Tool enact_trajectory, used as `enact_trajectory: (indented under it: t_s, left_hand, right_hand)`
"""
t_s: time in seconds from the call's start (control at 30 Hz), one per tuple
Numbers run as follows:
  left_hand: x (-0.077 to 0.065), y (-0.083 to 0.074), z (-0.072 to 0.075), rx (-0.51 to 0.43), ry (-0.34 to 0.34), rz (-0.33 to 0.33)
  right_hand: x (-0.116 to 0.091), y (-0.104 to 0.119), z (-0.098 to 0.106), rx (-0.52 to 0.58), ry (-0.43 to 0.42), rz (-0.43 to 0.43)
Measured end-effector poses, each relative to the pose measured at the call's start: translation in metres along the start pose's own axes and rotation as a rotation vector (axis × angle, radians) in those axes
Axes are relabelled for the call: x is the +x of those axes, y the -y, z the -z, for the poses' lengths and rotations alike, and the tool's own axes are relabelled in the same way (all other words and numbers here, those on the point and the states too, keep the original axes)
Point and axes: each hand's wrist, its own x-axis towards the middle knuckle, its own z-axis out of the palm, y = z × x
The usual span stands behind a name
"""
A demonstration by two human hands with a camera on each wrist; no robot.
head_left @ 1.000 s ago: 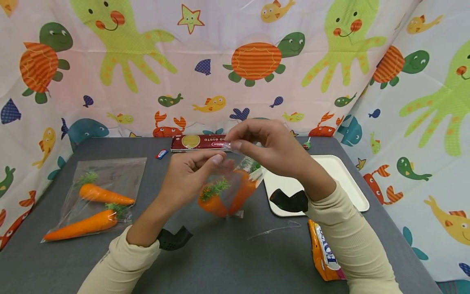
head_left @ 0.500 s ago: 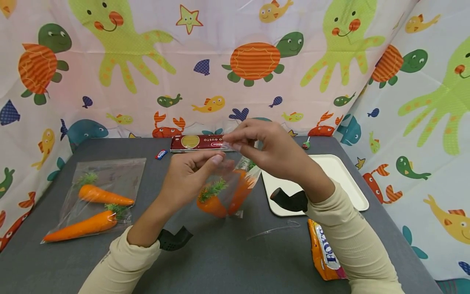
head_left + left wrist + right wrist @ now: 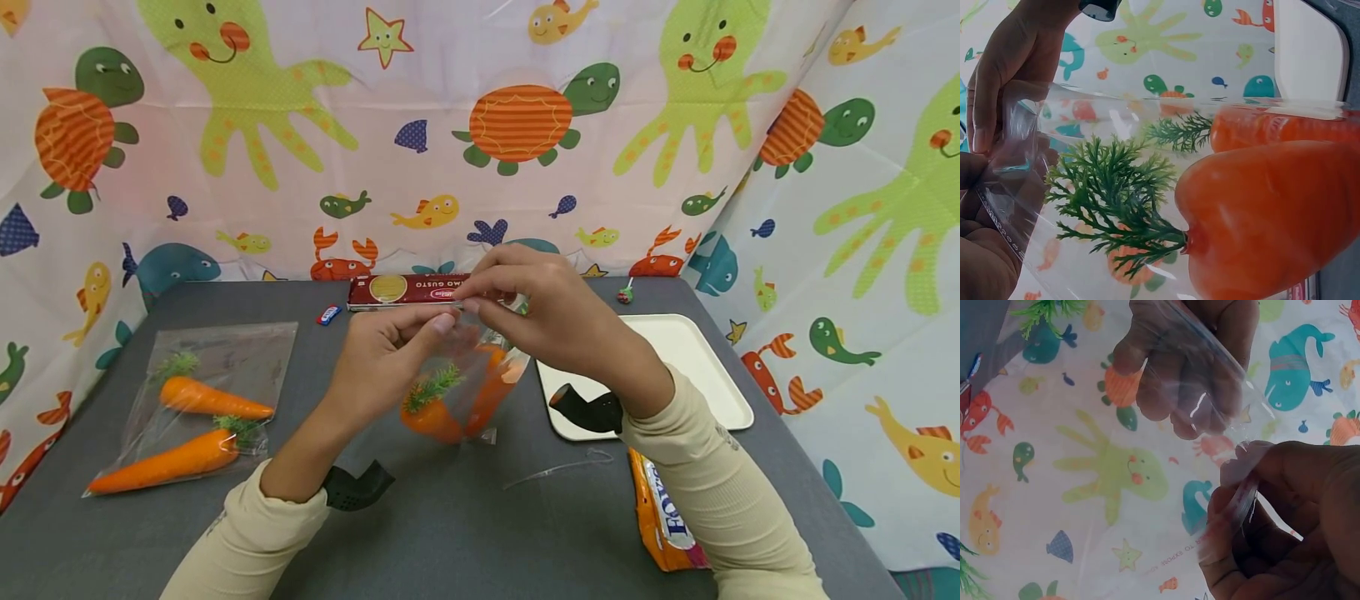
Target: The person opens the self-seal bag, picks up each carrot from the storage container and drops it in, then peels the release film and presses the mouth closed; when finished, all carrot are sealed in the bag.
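A clear plastic bag (image 3: 1104, 109) with two orange carrots hangs upright below both hands, over the middle of the table. One carrot (image 3: 431, 419) is at the bag's left, the other carrot (image 3: 498, 387) at its right, green tops upward. My left hand (image 3: 382, 354) pinches the bag's upper edge between thumb and forefinger. Close beside it, my right hand (image 3: 551, 304) pinches the same edge with thumb and fingertips, as the right wrist view also shows. Part of the bag is hidden behind the right hand.
Two more carrots in a flat clear bag (image 3: 232, 350) lie at left. At the back are a dark red box (image 3: 401, 290), a small blue wrapped sweet (image 3: 328, 315) and a lollipop (image 3: 626, 294). A cream tray (image 3: 705, 375), an orange packet (image 3: 663, 521) and a clear strip (image 3: 558, 471) lie rightward.
My right hand has shifted slightly left and down along the bag's edge, its fingertips now closer to the left hand's. The bag's right side has moved with it; the left hand stays put.
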Motion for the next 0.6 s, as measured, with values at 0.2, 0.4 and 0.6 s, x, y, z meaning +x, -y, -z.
enact_trajectory:
  t_s: [0.2,0.4,0.6]
  left_hand:
    - [0.0009,-0.0006,-0.0005,-0.022,0.009,0.013]
    - [0.0007,-0.0031,-0.0013,-0.039,0.019,0.023]
    - [0.0001,-0.0039,-0.0028,-0.067,0.034,0.01]
  right_hand:
    - [0.001,-0.0015,-0.0012,-0.029,-0.033,0.045]
    - [0.0017,-0.0033,-0.0011,-0.083,-0.067,0.093]
    - [0.001,-0.0038,-0.0024,-0.062,-0.091,0.093]
